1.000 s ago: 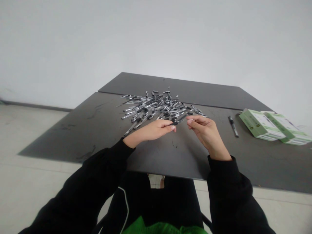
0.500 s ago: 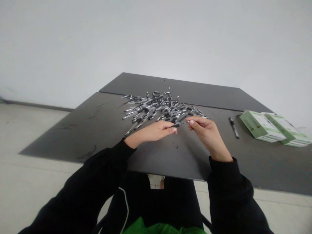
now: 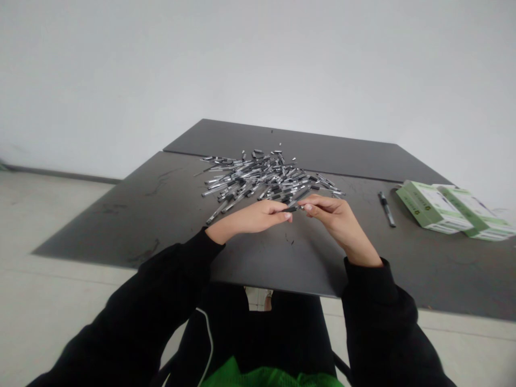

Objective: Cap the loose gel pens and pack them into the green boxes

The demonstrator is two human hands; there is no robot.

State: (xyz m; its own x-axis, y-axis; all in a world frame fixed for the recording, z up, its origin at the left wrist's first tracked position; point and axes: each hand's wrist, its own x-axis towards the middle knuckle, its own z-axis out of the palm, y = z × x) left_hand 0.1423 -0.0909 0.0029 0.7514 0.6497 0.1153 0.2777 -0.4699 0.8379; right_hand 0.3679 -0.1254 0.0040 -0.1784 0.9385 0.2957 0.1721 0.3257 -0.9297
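Observation:
My left hand (image 3: 263,216) is closed around a pen (image 3: 291,209); its dark grip end sticks out past the thumb and forefinger, pointing right. The rest of the barrel is hidden by the hand. At that end, my right hand (image 3: 334,219) pinches a small silvery pen part (image 3: 301,207) between thumb and forefinger. The part meets the pen's end or lies right at it; I cannot tell if it is seated. Just behind both hands spreads a heap of pen parts (image 3: 258,176), with clear barrels, black grips and caps mixed together.
On the right of the dark grey table (image 3: 169,215) lies a single pen (image 3: 387,208) with a black grip. Beyond it are two green and white boxes (image 3: 433,209) side by side. A few small pieces are scattered behind the heap, and dark crumbs lie near the hands.
My right hand has moved slightly left, bringing the small silvery part up to the pen's end, where a gap showed before. The left hand has stayed almost still.

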